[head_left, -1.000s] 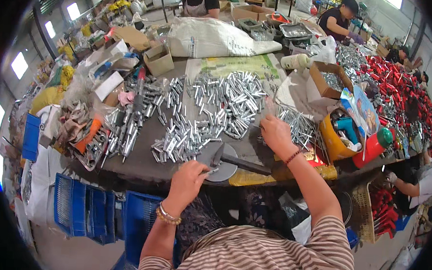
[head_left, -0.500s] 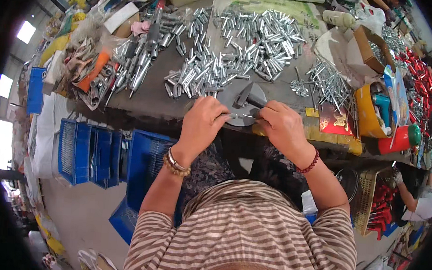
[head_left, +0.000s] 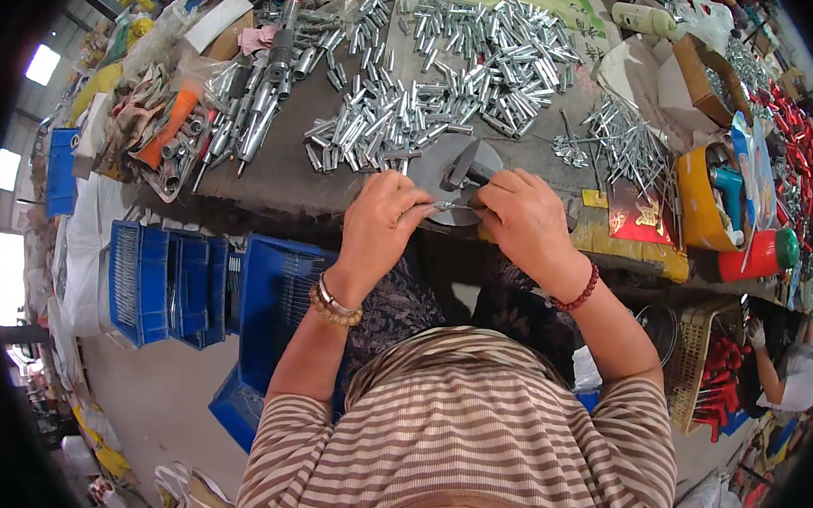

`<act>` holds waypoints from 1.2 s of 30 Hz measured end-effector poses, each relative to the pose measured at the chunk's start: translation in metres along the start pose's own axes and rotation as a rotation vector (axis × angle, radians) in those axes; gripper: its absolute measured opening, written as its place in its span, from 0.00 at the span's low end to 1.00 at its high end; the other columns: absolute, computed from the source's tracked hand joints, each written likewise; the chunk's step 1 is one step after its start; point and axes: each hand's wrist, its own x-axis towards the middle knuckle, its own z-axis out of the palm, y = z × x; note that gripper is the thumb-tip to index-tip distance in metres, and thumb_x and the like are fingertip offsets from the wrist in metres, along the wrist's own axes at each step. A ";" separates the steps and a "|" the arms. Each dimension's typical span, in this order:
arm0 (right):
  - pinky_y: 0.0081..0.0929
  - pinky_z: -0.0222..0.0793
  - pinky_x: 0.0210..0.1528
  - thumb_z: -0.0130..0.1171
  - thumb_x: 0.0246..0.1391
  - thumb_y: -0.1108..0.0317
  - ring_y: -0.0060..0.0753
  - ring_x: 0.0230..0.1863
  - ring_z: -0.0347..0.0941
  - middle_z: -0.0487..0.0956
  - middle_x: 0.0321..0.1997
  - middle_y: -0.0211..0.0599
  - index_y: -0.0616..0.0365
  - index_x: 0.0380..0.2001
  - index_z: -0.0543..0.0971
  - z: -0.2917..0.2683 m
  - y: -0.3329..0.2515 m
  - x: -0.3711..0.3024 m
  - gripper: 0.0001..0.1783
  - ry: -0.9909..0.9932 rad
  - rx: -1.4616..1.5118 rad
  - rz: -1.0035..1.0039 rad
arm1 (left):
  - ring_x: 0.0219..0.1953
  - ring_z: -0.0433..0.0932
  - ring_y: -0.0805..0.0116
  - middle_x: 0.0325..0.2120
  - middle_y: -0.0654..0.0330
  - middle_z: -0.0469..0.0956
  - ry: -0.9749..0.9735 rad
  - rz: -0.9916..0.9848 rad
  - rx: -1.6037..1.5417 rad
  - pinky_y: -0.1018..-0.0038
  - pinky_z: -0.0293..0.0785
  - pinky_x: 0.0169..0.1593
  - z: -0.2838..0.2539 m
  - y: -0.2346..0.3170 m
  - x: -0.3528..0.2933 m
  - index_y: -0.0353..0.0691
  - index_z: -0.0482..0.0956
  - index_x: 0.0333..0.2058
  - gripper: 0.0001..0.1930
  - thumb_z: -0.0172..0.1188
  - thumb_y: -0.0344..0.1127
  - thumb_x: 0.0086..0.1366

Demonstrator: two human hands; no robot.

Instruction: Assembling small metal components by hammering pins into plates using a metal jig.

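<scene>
My left hand [head_left: 381, 218] is closed in a pinch on a small silver metal part [head_left: 442, 205] at the bench's near edge. Between the fingertips of my right hand [head_left: 529, 222] is a thin metal rod [head_left: 462, 207], which meets the part held on the left. Just beyond both hands lies a round grey metal plate [head_left: 423, 167]. A dark hammer-like tool [head_left: 467, 162] sits on it; its right end reaches my right fingers, and I cannot tell whether they touch it. Many short silver metal tubes [head_left: 376, 124] lie heaped past the plate.
Thin metal rods [head_left: 618, 136] are piled to the right, near a yellow container [head_left: 699, 200] and a red jar with a green lid [head_left: 756, 258]. Long metal tools [head_left: 259, 122] lie left. Blue bins [head_left: 260, 329] stand below the bench. A co-worker [head_left: 795, 376] is at far right.
My hands have come slightly closer together, and the rod and the small part, apart before, now meet. The view has shifted a little, so the bench appears higher.
</scene>
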 end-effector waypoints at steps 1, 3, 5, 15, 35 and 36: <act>0.41 0.71 0.42 0.69 0.44 0.74 0.44 0.38 0.75 0.75 0.32 0.33 0.54 0.29 0.80 0.000 0.001 0.001 0.08 -0.011 0.008 0.006 | 0.39 0.78 0.58 0.33 0.58 0.77 -0.001 0.000 0.000 0.66 0.74 0.45 0.000 -0.001 0.000 0.36 0.86 0.36 0.06 0.70 0.27 0.58; 0.41 0.71 0.42 0.68 0.44 0.74 0.44 0.38 0.75 0.75 0.32 0.34 0.54 0.29 0.80 0.000 0.001 0.003 0.08 -0.018 0.017 0.015 | 0.38 0.78 0.60 0.33 0.59 0.77 0.007 -0.013 -0.003 0.68 0.74 0.43 0.001 -0.002 -0.001 0.36 0.86 0.36 0.06 0.69 0.27 0.59; 0.41 0.71 0.42 0.68 0.44 0.75 0.44 0.39 0.75 0.75 0.32 0.34 0.54 0.30 0.80 0.001 0.002 0.005 0.08 -0.023 0.023 0.025 | 0.37 0.78 0.61 0.33 0.59 0.77 0.004 -0.028 -0.010 0.68 0.74 0.42 0.002 -0.002 -0.001 0.36 0.87 0.37 0.06 0.69 0.27 0.59; 0.42 0.71 0.43 0.68 0.43 0.73 0.44 0.41 0.77 0.76 0.33 0.35 0.54 0.29 0.81 0.011 0.001 0.002 0.07 0.008 0.083 0.050 | 0.35 0.77 0.63 0.31 0.60 0.74 -0.016 -0.025 -0.017 0.71 0.73 0.40 0.007 -0.003 -0.002 0.38 0.88 0.38 0.07 0.69 0.26 0.60; 0.40 0.77 0.46 0.66 0.48 0.69 0.44 0.43 0.78 0.77 0.36 0.36 0.54 0.28 0.79 -0.026 0.098 -0.003 0.05 0.046 -0.509 0.166 | 0.33 0.78 0.59 0.32 0.59 0.76 0.040 -0.041 -0.056 0.66 0.74 0.37 0.008 -0.002 -0.004 0.39 0.86 0.36 0.06 0.71 0.28 0.60; 0.40 0.77 0.47 0.65 0.49 0.69 0.44 0.44 0.78 0.77 0.36 0.37 0.54 0.29 0.79 -0.028 0.097 -0.002 0.05 0.045 -0.506 0.199 | 0.34 0.77 0.61 0.32 0.59 0.75 0.034 -0.030 -0.064 0.68 0.73 0.38 0.008 -0.002 -0.004 0.38 0.86 0.37 0.06 0.70 0.27 0.60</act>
